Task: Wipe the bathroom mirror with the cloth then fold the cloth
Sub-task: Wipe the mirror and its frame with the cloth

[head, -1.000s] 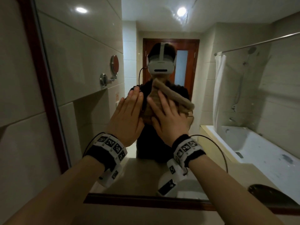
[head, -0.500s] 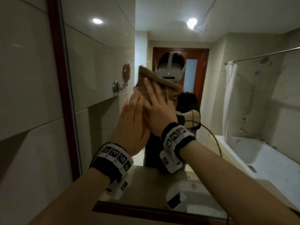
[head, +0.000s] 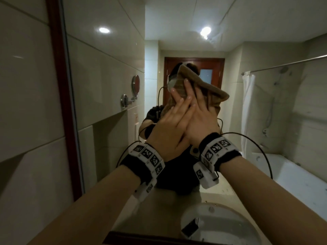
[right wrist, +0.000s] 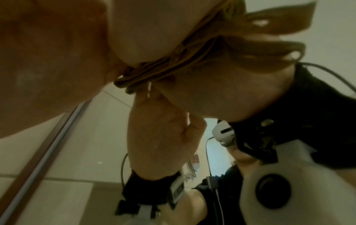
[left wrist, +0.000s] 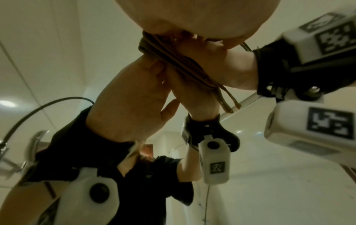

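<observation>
In the head view a crumpled brown cloth (head: 203, 89) lies flat against the mirror (head: 106, 76), about level with the reflected head. My right hand (head: 198, 106) presses it to the glass with straight fingers. My left hand (head: 178, 110) also lies flat, its fingers crossing over the right hand's inner edge and onto the cloth. The left wrist view shows the cloth (left wrist: 173, 60) squeezed thin between a palm and its reflection. The right wrist view shows the cloth (right wrist: 173, 64) bunched under the palm. Much of the cloth is hidden by both hands.
The mirror has a dark red wooden frame (head: 60, 85) at its left and bottom edges. Reflected in the glass are a white basin (head: 221, 225), a bathtub (head: 292, 174), a shower curtain (head: 247, 112) and a small round wall mirror (head: 135, 84).
The cloth slid up and left on the glass, then back to the right. My left hand, beside the right hand before, now overlaps it.
</observation>
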A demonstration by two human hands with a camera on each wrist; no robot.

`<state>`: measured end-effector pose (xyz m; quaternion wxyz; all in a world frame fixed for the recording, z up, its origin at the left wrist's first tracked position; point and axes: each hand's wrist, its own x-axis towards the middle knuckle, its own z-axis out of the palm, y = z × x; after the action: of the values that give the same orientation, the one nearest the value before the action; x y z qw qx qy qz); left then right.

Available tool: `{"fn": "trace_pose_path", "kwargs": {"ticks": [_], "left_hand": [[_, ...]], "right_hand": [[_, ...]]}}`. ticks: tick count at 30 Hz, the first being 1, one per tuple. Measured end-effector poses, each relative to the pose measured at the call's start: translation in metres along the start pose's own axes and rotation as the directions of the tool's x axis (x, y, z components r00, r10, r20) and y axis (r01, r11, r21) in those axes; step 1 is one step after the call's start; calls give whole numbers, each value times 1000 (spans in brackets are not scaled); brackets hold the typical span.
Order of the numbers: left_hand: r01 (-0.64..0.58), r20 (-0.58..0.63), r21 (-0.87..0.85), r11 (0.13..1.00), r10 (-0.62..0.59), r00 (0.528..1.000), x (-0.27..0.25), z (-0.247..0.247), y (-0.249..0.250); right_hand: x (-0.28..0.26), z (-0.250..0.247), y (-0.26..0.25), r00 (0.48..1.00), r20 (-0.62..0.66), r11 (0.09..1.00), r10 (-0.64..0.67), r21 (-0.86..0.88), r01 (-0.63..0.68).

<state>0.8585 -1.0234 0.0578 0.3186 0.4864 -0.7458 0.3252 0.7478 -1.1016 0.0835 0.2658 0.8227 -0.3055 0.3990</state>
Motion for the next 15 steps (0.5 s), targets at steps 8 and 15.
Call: {"fn": "trace_pose_path", "kwargs": {"ticks": [8, 15], "left_hand": [[54, -22, -6, 999, -54, 998, -14, 15, 5], [4, -15, -41, 999, -5, 1000, -55, 20, 3]], "right_hand": [[-5, 7, -10, 999, 9, 999, 47, 12, -47], [-19, 7, 9, 1000, 6, 1000, 30, 0, -30]]}}
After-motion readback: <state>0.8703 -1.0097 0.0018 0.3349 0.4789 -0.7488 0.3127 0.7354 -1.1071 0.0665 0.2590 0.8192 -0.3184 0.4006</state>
